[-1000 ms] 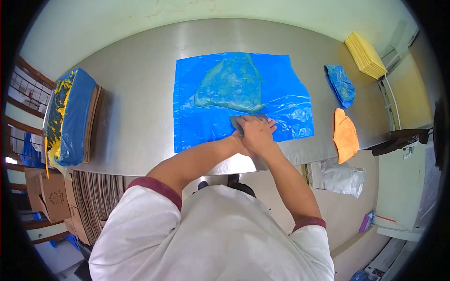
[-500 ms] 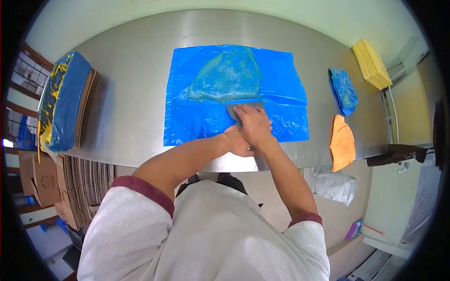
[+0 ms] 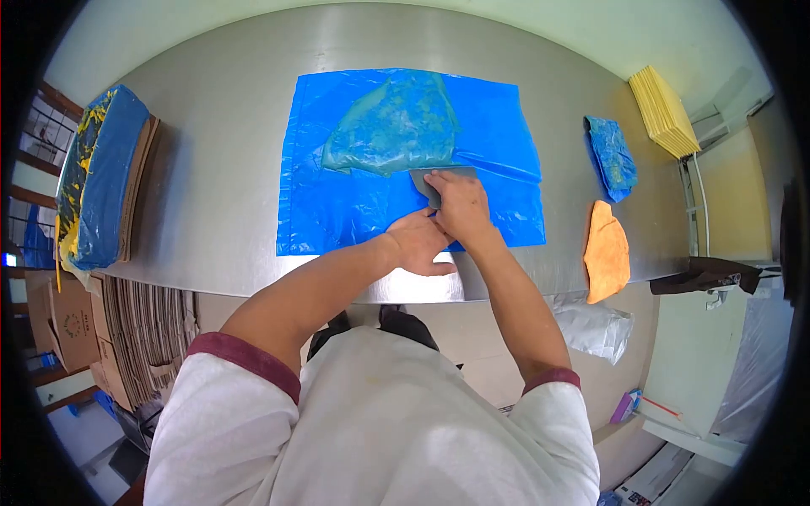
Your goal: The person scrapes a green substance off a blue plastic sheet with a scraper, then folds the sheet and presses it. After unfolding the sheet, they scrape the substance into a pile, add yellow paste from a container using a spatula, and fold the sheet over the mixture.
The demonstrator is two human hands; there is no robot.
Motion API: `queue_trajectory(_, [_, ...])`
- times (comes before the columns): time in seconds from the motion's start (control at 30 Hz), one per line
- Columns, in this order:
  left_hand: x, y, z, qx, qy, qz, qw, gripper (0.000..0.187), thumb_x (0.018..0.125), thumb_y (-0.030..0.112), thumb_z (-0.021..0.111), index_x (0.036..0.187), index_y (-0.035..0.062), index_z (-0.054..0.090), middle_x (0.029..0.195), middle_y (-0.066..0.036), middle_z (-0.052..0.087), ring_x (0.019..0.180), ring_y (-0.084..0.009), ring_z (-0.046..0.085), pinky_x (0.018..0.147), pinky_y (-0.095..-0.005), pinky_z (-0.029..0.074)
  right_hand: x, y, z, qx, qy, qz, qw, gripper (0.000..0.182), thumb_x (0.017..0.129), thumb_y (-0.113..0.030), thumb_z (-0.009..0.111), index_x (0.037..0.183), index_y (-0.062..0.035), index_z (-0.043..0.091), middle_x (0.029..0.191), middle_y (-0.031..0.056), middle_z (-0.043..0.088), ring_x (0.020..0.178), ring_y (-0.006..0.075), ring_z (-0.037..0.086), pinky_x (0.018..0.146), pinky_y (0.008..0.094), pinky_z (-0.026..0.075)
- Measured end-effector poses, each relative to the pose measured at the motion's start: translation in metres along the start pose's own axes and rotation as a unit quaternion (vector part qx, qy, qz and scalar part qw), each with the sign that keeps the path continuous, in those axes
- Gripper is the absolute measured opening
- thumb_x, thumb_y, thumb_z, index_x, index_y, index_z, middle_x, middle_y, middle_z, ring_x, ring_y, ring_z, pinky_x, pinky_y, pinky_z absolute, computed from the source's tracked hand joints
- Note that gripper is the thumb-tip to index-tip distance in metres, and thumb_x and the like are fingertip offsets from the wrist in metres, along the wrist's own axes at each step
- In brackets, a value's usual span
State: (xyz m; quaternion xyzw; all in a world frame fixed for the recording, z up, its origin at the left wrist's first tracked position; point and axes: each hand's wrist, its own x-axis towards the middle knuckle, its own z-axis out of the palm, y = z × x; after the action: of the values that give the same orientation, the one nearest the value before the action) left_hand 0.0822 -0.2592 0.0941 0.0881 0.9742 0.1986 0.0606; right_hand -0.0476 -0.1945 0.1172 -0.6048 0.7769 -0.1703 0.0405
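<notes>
A blue plastic bag [image 3: 498,118] lies flat on the metal table, with a greenish flattened mass [image 3: 392,126] showing through its upper part. My right hand [image 3: 464,207] grips a thin grey scraper [image 3: 420,179], whose straight far edge rests on the bag just below the green mass. Palm down at the bag's near edge, my left hand [image 3: 418,243] has its thumb stretched out to the right. Its fingertips reach in beside the right hand, partly hidden by it.
An orange cloth [image 3: 607,253] and a folded blue packet [image 3: 612,158] lie at the right. Behind them stands a stack of yellow folded sheets [image 3: 664,111]. A blue-lined box [image 3: 114,181] with yellow pieces sits at the table's left end, above flattened cardboard [image 3: 152,320].
My left hand has slid a little left, out from under the right hand, and its thumb now shows. The scraper stays below the green mass. The whole view has shifted slightly.
</notes>
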Motion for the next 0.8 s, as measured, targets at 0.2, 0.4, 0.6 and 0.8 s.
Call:
queue_trajectory(0.2, [0.007, -0.016, 0.043, 0.068, 0.132, 0.041, 0.988, 0.086, 0.092, 0.061, 0.037, 0.155, 0.0045, 0.024, 0.163, -0.015, 0.022, 0.151, -0.0270, 0.020, 0.123, -0.0476, 0.014, -0.022, -0.068, -0.001, -0.013, -0.054, -0.037, 0.998, 0.031, 0.070, -0.015, 0.072, 0.099, -0.0063, 0.069, 0.109, 0.0108, 0.069, 0.106, 0.0278, 0.066, 0.087, 0.0494, 0.047])
queue_trajectory(0.4, [0.007, -0.014, 0.035, 0.048, 0.121, 0.050, 0.990, 0.081, 0.097, 0.054, 0.039, 0.158, 0.0064, 0.015, 0.166, -0.013, 0.013, 0.153, -0.0276, 0.014, 0.123, -0.0513, 0.010, 0.021, -0.074, 0.029, -0.026, 0.022, -0.041, 0.999, 0.019, 0.079, -0.011, 0.062, 0.096, -0.0057, 0.068, 0.102, 0.0112, 0.068, 0.101, 0.0272, 0.067, 0.087, 0.0501, 0.047])
queue_trajectory(0.6, [0.005, -0.015, 0.033, 0.219, 0.157, 0.020, 0.963, 0.079, 0.097, 0.054, 0.038, 0.158, 0.0093, 0.015, 0.166, -0.010, 0.014, 0.154, -0.0245, 0.015, 0.124, -0.0498, 0.010, 0.009, -0.091, 0.012, -0.030, -0.090, -0.053, 0.994, 0.018, 0.082, -0.012, 0.060, 0.096, -0.0057, 0.069, 0.102, 0.0134, 0.068, 0.101, 0.0288, 0.068, 0.087, 0.0518, 0.049])
queue_trajectory(0.8, [0.008, -0.017, 0.041, 0.107, 0.152, 0.033, 0.982, 0.069, 0.101, 0.046, 0.036, 0.158, 0.0131, 0.017, 0.166, -0.007, 0.015, 0.153, -0.0236, 0.017, 0.124, -0.0502, 0.012, 0.029, -0.099, 0.018, -0.037, -0.052, -0.041, 0.997, 0.019, 0.082, -0.016, 0.063, 0.097, -0.0047, 0.069, 0.101, 0.0144, 0.069, 0.098, 0.0305, 0.069, 0.082, 0.0524, 0.050])
